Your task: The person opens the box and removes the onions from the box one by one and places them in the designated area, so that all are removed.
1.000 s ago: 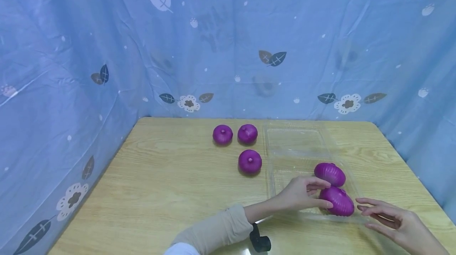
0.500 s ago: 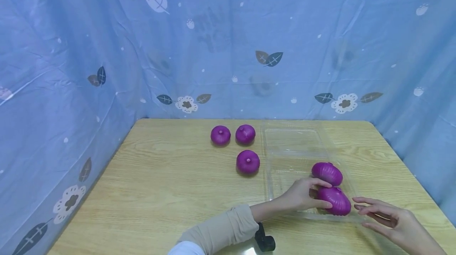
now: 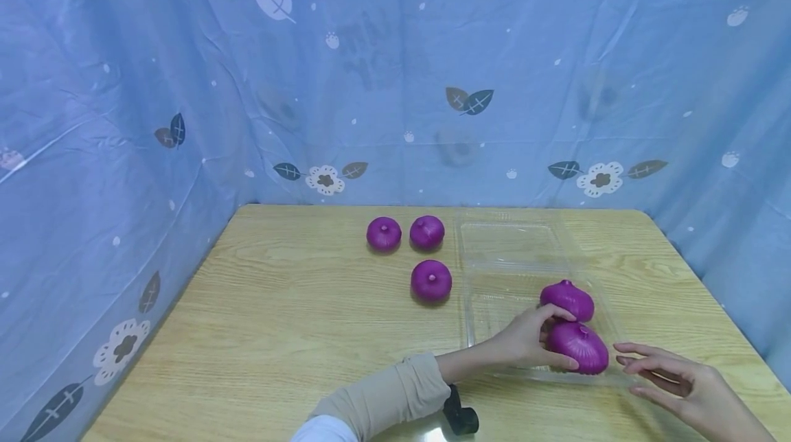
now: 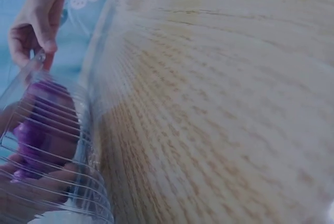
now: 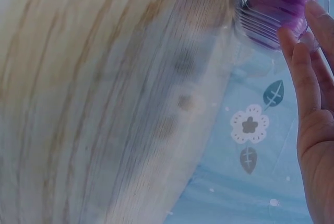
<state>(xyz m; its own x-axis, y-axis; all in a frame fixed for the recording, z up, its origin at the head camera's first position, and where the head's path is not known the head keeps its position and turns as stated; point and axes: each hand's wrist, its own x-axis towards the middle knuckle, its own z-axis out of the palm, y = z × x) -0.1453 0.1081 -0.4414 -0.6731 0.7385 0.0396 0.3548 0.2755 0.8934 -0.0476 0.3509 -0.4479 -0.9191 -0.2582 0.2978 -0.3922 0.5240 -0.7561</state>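
Near the front right of a clear plastic clamshell box [image 3: 494, 311], my left hand [image 3: 525, 342] grips a purple onion [image 3: 586, 351] between thumb and fingers. A second onion [image 3: 570, 302] sits right behind it in the same box half. My right hand [image 3: 686, 384] is at the box's right end, fingers loosely bent and nothing held. In the right wrist view its fingertips [image 5: 286, 36] lie at the box wall beside the onion. Through the ribbed plastic, the left wrist view shows the left hand's fingers [image 4: 60, 177] around the onion.
Three more onions stand on the wooden table [image 3: 278, 318]: one at the back left [image 3: 384, 234], another onion [image 3: 427, 233] beside it, a third onion [image 3: 431, 281] nearer. The box's lid half [image 3: 513, 243] lies folded back. A black object [image 3: 460, 418] is at the left sleeve.
The gripped onion has turned slightly, its stem now pointing more upward, and the onion behind it has tipped a little. My left hand's grip has closed further round. The right hand barely moved.
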